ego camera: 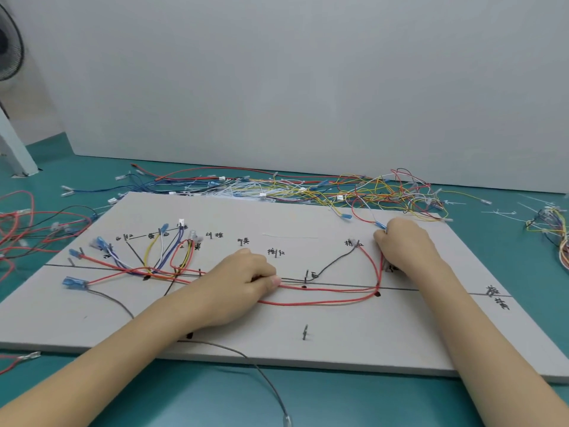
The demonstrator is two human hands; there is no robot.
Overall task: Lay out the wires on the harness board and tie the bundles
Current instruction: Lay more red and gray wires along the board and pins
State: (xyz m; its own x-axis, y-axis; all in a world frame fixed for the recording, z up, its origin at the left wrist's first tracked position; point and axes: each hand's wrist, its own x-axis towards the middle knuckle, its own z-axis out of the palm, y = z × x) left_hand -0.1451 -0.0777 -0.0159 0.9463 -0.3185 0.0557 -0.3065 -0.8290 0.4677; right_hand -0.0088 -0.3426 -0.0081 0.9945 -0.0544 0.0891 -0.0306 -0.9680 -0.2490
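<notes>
The grey harness board (338,334) lies on the green table, marked with black lines, labels and small pegs. Several coloured wires (160,260) fan out over its left half and meet along the main line. My left hand (243,282) sits at the board's middle and pinches the red wires (323,292) against the line. From there they loop right to a black peg (377,293) and rise toward my right hand (403,241). That hand is curled at the board's far right and grips a white wire with a blue terminal (380,224).
A tangle of loose wires (308,188) and cable ties lies behind the board along the white wall. More red and black wires (27,223) lie left, another bundle (554,232) far right. A grey wire (271,386) trails off the front edge. A fan (9,50) stands top left.
</notes>
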